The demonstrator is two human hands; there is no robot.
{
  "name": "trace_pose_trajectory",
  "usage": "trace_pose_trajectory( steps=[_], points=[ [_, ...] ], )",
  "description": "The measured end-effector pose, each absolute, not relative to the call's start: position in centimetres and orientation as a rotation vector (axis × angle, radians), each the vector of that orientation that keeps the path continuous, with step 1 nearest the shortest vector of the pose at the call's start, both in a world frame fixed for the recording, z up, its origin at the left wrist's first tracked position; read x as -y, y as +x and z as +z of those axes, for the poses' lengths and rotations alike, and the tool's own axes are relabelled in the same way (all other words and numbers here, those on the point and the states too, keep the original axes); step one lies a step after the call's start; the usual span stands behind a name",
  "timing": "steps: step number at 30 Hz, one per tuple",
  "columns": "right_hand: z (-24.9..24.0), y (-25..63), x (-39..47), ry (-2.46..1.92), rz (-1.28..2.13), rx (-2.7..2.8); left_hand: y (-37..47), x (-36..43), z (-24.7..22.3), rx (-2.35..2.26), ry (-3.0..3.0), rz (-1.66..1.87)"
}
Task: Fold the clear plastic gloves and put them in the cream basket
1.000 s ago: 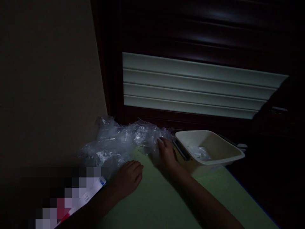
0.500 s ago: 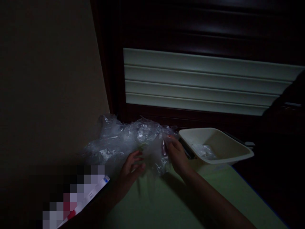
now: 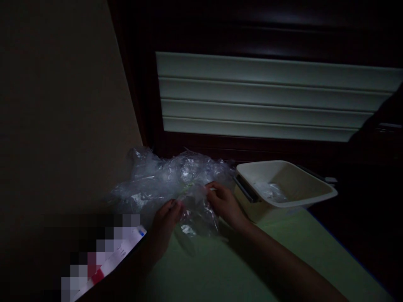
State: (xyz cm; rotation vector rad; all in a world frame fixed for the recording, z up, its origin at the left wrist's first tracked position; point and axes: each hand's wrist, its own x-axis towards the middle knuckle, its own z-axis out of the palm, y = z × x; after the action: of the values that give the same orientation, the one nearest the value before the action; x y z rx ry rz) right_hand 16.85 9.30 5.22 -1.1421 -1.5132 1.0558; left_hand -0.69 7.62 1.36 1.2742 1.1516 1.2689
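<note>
Between my two hands hangs a clear plastic bag (image 3: 197, 209), crumpled and see-through, over the pale green surface. My left hand (image 3: 165, 220) pinches its left edge with thumb and fingers. On the other side, my right hand (image 3: 223, 203) grips the bag's upper right part between thumb and forefinger. Just behind lies a heap of clear plastic bags (image 3: 157, 176), shiny and wrinkled, against the wall corner. To the right of my right hand stands a cream plastic bin (image 3: 302, 203) with some crumpled clear plastic (image 3: 272, 192) inside. The scene is dim, so fine detail is lost.
A dark wooden door (image 3: 252, 147) with pale slats (image 3: 258, 94) rises behind the heap. A beige wall (image 3: 69, 105) stands at the left. The green surface (image 3: 201, 277) has a blue right edge. A white and red package (image 3: 110, 268), partly pixelated, lies at lower left.
My left hand has closed on the bag's edge; its fingers were apart before. My right hand has moved slightly left, and the bag now stretches between both hands. The view has shifted a little.
</note>
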Motion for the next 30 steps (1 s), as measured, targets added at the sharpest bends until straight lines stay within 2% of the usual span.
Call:
trace_pose_trajectory(
  steps=[8, 20, 30],
  points=[
    [6.5, 18.4, -9.0, -1.152, 0.852, 1.589, -2.1, -7.8, 3.7, -1.295, 1.216, 1.363],
    [5.8, 15.9, -6.7, -1.072, 0.874, 2.136, -0.7, -7.0, 3.4, -1.122, 1.136, 1.281],
    [9.7, 19.9, -7.5, -1.208, 0.697, 2.097, -1.5, -8.1, 4.2, -1.057, 0.902, 1.337]
  ],
)
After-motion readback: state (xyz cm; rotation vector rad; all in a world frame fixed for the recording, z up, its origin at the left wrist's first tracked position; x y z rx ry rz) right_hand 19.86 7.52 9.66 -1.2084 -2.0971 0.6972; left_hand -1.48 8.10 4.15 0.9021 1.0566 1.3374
